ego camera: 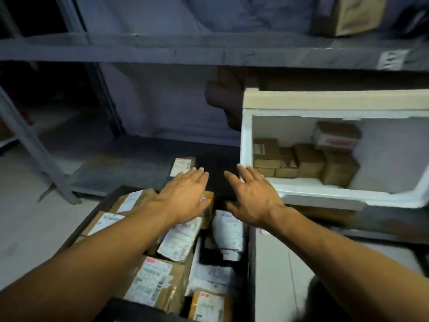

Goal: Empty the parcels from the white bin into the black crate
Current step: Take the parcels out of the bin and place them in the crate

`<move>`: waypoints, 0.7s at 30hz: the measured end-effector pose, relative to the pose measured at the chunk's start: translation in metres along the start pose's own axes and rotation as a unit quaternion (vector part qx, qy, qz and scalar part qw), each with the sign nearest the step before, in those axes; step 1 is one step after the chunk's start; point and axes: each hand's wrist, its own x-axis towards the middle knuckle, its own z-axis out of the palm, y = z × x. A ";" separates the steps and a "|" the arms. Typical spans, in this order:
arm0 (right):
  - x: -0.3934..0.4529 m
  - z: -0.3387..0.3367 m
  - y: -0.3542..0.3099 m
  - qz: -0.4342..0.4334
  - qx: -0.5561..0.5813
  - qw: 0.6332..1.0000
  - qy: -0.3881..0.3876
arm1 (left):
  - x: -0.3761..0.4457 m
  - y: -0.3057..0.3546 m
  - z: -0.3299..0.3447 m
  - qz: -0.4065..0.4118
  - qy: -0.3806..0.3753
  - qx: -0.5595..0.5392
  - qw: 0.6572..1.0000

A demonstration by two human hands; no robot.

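Observation:
A white foam bin (308, 194) lies tipped on its side on the low shelf at the right, its opening facing me. Several brown cardboard parcels (306, 159) are stacked inside it against the back wall. Below me, the black crate (251, 263) is packed with boxes and white mailer bags (228, 231). My left hand (185, 196) hovers flat over the crate's far end, fingers straight, holding nothing. My right hand (253, 196) is stretched out with spread fingers, its fingertips close to the bin's lower left corner.
A grey metal shelf beam (162, 49) runs across above. One small labelled parcel (183, 166) lies on the dark lower shelf beyond my left hand. A cardboard box (355, 15) sits on the upper shelf at the right. Pale floor lies to the left.

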 end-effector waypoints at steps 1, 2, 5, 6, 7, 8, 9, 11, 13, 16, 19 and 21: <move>-0.008 -0.003 0.014 0.016 0.002 1.000 0.002 | 0.007 0.015 -0.004 0.014 0.006 -0.005 1.000; -0.015 -0.005 0.028 0.030 0.003 1.000 0.004 | 0.014 0.029 -0.007 0.028 0.013 -0.010 0.999; -0.034 -0.009 0.066 0.068 0.009 0.998 0.013 | 0.032 0.070 -0.014 0.066 0.036 -0.019 0.997; -0.039 -0.009 0.078 0.080 0.010 0.997 0.016 | 0.037 0.082 -0.015 0.078 0.039 -0.020 0.996; -0.044 -0.009 0.089 0.090 0.011 0.996 0.018 | 0.042 0.094 -0.016 0.088 0.041 -0.022 0.995; -0.048 -0.008 0.099 0.101 0.011 0.995 0.019 | 0.047 0.104 -0.015 0.096 0.041 -0.023 0.994; -0.052 -0.007 0.109 0.110 0.013 0.994 0.018 | 0.052 0.114 -0.014 0.102 0.043 -0.025 0.994; -0.057 -0.006 0.124 0.126 0.017 0.992 0.011 | 0.062 0.129 -0.010 0.106 0.048 -0.034 0.993; -0.057 -0.003 0.136 0.133 0.018 0.991 0.003 | 0.072 0.139 -0.007 0.108 0.049 -0.042 0.992; -0.048 0.002 0.151 0.136 0.018 0.991 -0.001 | 0.088 0.149 0.000 0.118 0.055 -0.044 0.991; -0.029 0.006 0.164 0.130 0.021 0.991 -0.002 | 0.107 0.153 0.007 0.121 0.056 -0.035 0.990; -0.012 0.009 0.171 0.127 0.025 0.992 0.002 | 0.121 0.154 0.010 0.118 0.053 -0.031 0.991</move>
